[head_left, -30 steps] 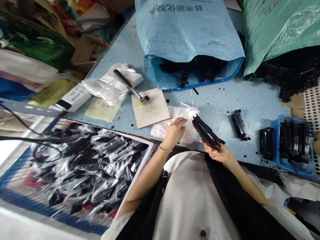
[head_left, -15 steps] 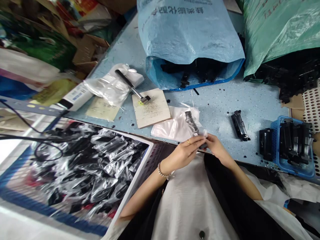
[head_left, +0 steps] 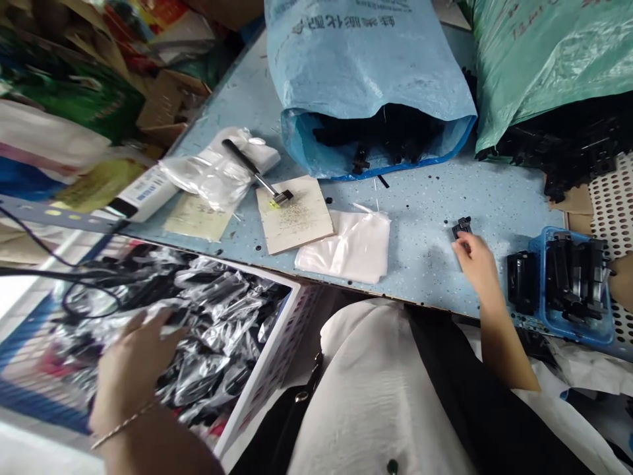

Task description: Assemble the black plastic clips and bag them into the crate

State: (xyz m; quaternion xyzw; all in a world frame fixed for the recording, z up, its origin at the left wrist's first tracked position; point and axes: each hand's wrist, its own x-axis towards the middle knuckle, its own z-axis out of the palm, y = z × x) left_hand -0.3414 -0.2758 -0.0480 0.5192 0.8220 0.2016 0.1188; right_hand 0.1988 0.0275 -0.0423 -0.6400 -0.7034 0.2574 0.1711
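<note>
Over the white crate (head_left: 297, 310) at the lower left, my left hand (head_left: 136, 363) hangs with its fingers apart. Beneath and around it lie many black parts in clear plastic bags (head_left: 217, 330); whether a fingertip touches one, I cannot tell. On the blue tabletop to the right, my right hand (head_left: 477, 264) has its fingers closed on a black plastic part (head_left: 461, 227), whose near end the fingers hide. A flat stack of clear plastic bags (head_left: 351, 254) lies by the table's front edge, between the two hands.
A small hammer (head_left: 254, 171) rests on a wooden board (head_left: 297, 224). Behind stand a blue sack (head_left: 366, 72) and a green sack (head_left: 548, 72), both holding black parts. A blue basket (head_left: 606, 333) of parts is at the right, one black part (head_left: 521, 280) beside it.
My hands have parted. The left went from the table's edge to above the crate, and the bagged part it held is out of it. The right moved right and took hold of the black part.
</note>
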